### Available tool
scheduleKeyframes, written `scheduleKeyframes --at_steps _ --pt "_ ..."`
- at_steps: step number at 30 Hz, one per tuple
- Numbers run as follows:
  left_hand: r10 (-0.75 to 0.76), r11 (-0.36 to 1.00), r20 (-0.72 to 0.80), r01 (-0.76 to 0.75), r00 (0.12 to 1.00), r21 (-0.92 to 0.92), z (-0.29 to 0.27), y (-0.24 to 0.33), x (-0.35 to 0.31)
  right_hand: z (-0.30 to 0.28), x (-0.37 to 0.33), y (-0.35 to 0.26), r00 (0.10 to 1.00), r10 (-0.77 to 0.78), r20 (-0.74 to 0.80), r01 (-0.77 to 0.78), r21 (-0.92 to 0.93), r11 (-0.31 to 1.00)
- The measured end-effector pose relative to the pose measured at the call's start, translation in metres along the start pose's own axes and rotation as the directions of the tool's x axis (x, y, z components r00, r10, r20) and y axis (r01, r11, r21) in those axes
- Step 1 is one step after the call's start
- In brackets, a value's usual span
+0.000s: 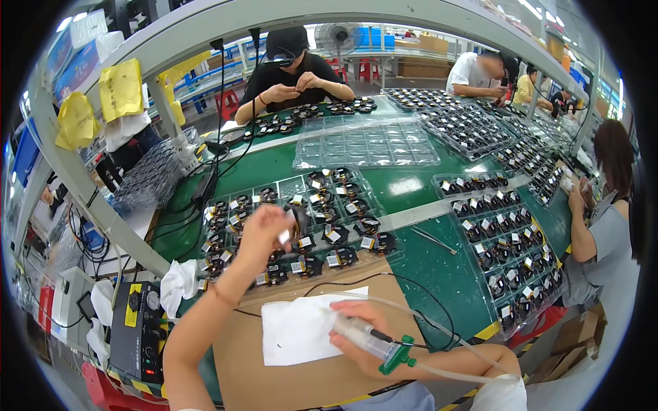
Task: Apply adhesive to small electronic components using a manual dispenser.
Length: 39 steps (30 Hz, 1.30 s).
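Note:
My left hand [262, 231] is raised over a clear plastic tray [288, 186] of small black parts. Its fingers are closed on a small black part [299, 220], which is blurred; a white patch shows by the fingertips. My right hand [363, 335] grips a clear dispensing syringe [367, 337] with a green end cap [399, 356], from which a translucent hose runs to the right. The syringe's tip end points left, above a white cloth [295, 335] lying on a brown cardboard sheet [247, 373]. A few small dark specks are on the cloth.
A black control box [137, 329] stands at the left, beside white crumpled cloths [179, 284]. Tweezers [433, 240] lie on the green mat. More filled trays [507, 246] are to the right, with an unfilled tray [363, 144] farther back. Co-workers [291, 79] sit around the bench.

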<state>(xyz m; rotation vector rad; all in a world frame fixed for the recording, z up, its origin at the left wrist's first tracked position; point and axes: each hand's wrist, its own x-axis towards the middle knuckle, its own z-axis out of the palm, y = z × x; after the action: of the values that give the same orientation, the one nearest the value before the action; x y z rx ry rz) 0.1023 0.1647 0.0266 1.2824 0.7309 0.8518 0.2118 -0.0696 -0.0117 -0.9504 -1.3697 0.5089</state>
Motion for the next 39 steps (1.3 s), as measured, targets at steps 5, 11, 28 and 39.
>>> scheduleKeyframes --at_steps 5,11,28,39 --pt "-0.116 0.984 0.223 0.082 0.968 0.158 -0.003 -0.003 -0.133 0.015 -0.005 0.009 0.994 0.066 -0.088 -0.044 0.234 0.971" --pt "-0.266 0.949 0.211 0.218 0.941 0.226 0.004 -0.019 -0.195 0.013 -0.012 -0.003 0.98 0.028 0.196 -0.052 0.119 0.992" --pt "-0.216 0.972 0.154 0.197 0.964 0.129 0.002 -0.032 -0.21 0.008 -0.013 0.006 0.924 -0.019 0.383 0.05 -0.072 0.996" --pt "-0.256 0.93 0.437 0.344 0.862 -0.134 -0.008 -0.02 -0.202 0.003 -0.007 0.004 0.973 0.073 0.217 -0.086 0.051 0.995"
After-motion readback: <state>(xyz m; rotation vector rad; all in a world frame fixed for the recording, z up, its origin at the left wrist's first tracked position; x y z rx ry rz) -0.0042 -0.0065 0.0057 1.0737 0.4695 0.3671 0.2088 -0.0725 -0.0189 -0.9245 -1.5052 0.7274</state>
